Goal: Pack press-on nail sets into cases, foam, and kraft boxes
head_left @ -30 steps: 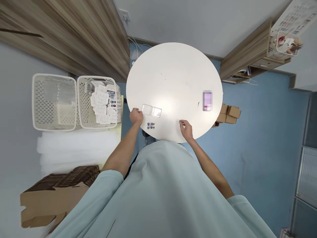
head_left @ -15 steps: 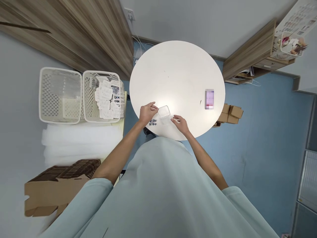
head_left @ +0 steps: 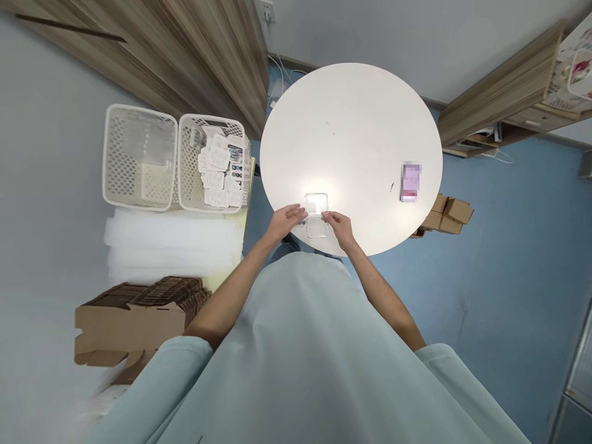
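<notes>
A clear plastic hinged case (head_left: 317, 227) lies unfolded near the front edge of the white round table (head_left: 351, 117), its two halves one above the other. My left hand (head_left: 285, 222) pinches its left side close to the hinge. On the opposite side, the fingers of my right hand (head_left: 340, 226) are closed on the case's edge at about the same height. Small dark patterned pieces (head_left: 302, 222) sit just under my left fingertips, mostly covered by that hand and too small to make out.
A phone-like purple item (head_left: 410, 182) lies at the table's right. Left of the table stand two white baskets (head_left: 139, 206), one with many white cards (head_left: 216, 157). Nearby are white wrap sheets (head_left: 171, 243) and folded cardboard boxes (head_left: 132, 330). Small cartons (head_left: 446, 214) are on the right.
The clear case has turned to sit square in front of me, and both hands have closed in on its sides. My left hand now covers most of the small dark pieces. The view has shifted.
</notes>
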### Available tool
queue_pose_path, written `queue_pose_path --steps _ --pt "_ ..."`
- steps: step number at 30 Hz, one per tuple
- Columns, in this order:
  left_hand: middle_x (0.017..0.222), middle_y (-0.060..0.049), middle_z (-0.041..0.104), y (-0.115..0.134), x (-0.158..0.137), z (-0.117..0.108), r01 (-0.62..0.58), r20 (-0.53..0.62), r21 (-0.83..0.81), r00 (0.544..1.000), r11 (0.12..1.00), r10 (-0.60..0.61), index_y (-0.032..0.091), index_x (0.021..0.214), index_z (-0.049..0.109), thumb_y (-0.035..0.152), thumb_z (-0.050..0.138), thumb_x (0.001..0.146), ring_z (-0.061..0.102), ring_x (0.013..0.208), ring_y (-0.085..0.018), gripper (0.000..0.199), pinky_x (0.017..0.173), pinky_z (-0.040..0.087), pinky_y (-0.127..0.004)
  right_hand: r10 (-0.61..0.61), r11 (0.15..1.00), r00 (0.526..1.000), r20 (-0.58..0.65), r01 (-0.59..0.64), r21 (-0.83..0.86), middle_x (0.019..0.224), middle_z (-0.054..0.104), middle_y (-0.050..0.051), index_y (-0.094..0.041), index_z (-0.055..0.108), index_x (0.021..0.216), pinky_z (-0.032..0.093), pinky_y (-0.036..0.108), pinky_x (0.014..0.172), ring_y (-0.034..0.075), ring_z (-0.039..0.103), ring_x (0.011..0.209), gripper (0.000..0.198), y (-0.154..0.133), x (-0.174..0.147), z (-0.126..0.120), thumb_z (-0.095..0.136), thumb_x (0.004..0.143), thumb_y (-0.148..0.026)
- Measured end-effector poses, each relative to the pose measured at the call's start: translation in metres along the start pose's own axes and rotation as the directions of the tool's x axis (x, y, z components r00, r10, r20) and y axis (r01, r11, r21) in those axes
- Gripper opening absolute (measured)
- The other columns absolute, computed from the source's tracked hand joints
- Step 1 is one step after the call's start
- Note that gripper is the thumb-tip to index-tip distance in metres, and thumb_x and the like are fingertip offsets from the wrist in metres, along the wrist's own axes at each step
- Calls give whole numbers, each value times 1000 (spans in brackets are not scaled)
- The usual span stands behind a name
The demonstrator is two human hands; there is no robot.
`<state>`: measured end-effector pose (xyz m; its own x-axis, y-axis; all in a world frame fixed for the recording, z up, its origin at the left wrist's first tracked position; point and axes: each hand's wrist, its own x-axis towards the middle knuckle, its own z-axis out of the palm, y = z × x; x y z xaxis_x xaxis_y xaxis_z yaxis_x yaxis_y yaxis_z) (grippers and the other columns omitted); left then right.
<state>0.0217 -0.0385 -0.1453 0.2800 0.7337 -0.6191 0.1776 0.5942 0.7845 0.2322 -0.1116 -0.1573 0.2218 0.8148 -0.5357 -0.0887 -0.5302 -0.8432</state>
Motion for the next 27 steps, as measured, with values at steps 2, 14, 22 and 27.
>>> queue_pose_path --steps 2,14,22,27 --pt "134 -21 76 -12 -10 -3 49 45 -99 998 994 -45 14 131 73 55 97 72 71 129 -37 76 113 57 -52 4 1000 1000 0 -4 -11 98 79 7 -20 80 95 58 39 95 25 71 100 52 3 -1 13 76 85 -71" --pt "132 -17 78 -24 -39 -99 53 -87 -229 993 972 -75 16 133 70 41 88 85 78 116 -30 57 111 60 -51 -177 817 984 25 161 -554 112 74 12 -22 72 129 57 48 99 30 66 104 51 56 36 69 76 92 -56" --pt "130 -16 79 -30 -62 -136 65 -104 -265 990 962 -96 16 136 69 41 88 86 78 117 -29 60 112 60 -49 -232 591 966 112 231 -773 125 64 16 -22 68 119 54 51 102 35 59 120 39 77 50 74 84 85 -33" --pt "130 -16 79 -27 -61 -132 72 -62 -250 994 966 -90 16 135 70 41 88 87 77 120 -30 57 112 60 -50 -110 671 992 57 116 -732 117 71 12 -22 60 122 56 42 82 28 69 93 33 67 42 70 70 93 -33"
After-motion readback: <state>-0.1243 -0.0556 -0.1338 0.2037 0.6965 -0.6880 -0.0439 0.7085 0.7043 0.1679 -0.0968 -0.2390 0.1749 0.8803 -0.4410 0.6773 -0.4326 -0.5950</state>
